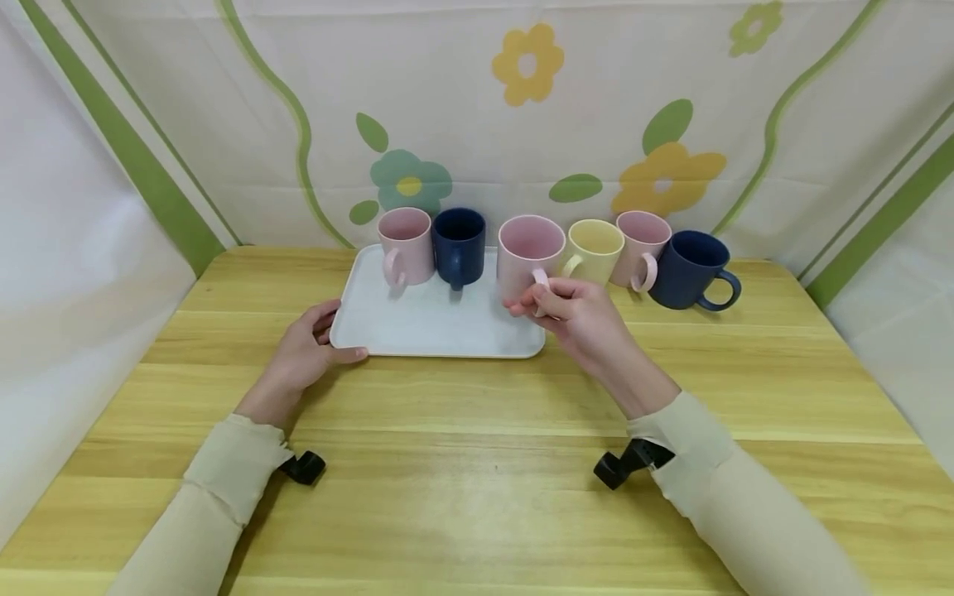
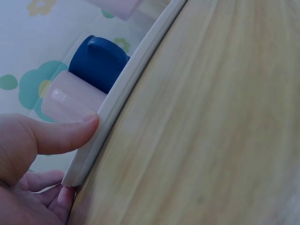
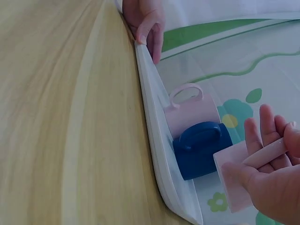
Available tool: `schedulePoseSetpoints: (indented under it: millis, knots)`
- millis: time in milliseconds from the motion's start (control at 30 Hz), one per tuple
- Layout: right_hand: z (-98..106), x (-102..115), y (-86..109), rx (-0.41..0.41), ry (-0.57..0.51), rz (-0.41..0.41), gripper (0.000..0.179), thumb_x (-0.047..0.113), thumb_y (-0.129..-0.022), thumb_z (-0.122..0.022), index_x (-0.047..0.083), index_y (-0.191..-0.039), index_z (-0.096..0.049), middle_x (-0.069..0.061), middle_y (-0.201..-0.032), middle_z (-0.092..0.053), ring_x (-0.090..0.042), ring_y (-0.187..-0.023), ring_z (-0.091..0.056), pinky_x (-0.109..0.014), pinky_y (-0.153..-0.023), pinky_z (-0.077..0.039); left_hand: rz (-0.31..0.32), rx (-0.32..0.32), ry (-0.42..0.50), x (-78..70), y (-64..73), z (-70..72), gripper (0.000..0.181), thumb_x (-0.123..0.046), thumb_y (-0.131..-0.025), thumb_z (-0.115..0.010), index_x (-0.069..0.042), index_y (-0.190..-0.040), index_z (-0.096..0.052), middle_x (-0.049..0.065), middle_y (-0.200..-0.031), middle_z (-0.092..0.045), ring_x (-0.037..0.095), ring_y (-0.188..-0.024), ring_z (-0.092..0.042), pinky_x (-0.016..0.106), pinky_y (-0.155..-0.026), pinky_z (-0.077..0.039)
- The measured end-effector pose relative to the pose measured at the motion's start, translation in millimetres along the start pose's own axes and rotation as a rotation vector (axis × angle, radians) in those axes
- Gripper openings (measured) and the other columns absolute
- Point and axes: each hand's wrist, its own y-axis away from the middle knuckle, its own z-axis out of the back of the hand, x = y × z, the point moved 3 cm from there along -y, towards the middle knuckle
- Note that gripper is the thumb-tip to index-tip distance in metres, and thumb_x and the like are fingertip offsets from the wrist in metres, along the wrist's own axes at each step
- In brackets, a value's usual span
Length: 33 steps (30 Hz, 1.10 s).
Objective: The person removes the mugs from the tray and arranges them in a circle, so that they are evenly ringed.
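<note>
My right hand (image 1: pixel 585 319) grips a pink mug (image 1: pixel 525 248) by its handle, over the right part of a white tray (image 1: pixel 440 327). In the right wrist view this pink mug (image 3: pixel 229 161) looks raised off the tray. My left hand (image 1: pixel 305 348) holds the tray's front left corner, thumb at the front edge and fingers at the left side. On the tray, another pink mug (image 1: pixel 413 252) and a dark blue mug (image 1: pixel 469 236) stand upright side by side near the back. Both have handles facing front.
Right of the tray stand a yellow mug (image 1: pixel 596 248), a pink mug (image 1: pixel 637 240) and a dark blue mug (image 1: pixel 681 273) in a row. A flowered curtain (image 1: pixel 462 99) hangs behind the wooden table (image 1: pixel 447 463). Black wrist cameras sit under both forearms.
</note>
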Motion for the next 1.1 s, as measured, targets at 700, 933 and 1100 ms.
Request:
schedulePoseSetpoints:
  millis: [700,933,1100]
  knots:
    - [48.9,0.7,52.0,0.044,-0.032,0.088,0.026,0.009,-0.109,-0.057,0.007,-0.094,-0.077,-0.003,-0.092,-0.081,-0.018,-0.111,-0.078,-0.027,-0.102,-0.059,0.000,-0.005,-0.032,2.8,5.2,1.5,0.106,-0.014,-0.092,-0.084,-0.006,-0.171,-0.014,0.024,-0.173,-0.027,0.042,-0.156,-0.033,0.056,-0.129,-0.031]
    - [66.8,0.9,63.5,0.053,-0.042,0.103,0.025,0.008,-0.110,-0.057,0.005,-0.096,-0.077,-0.003,-0.095,-0.081,-0.018,-0.113,-0.078,-0.026,-0.101,-0.060,-0.012,0.002,-0.049,0.7,3.9,0.9,0.106,-0.015,-0.092,-0.084,-0.006,-0.171,-0.014,0.025,-0.173,-0.026,0.043,-0.156,-0.033,0.057,-0.128,-0.031]
    - [79.8,-3.7,69.4,0.051,-0.052,0.092,0.025,0.007,-0.110,-0.056,0.004,-0.098,-0.077,-0.005,-0.097,-0.081,-0.018,-0.113,-0.078,-0.025,-0.100,-0.060,-0.009,0.004,-0.050,-0.5,4.1,0.0,0.106,-0.017,-0.092,-0.084,-0.008,-0.171,-0.014,0.022,-0.174,-0.027,0.040,-0.156,-0.033,0.055,-0.129,-0.031]
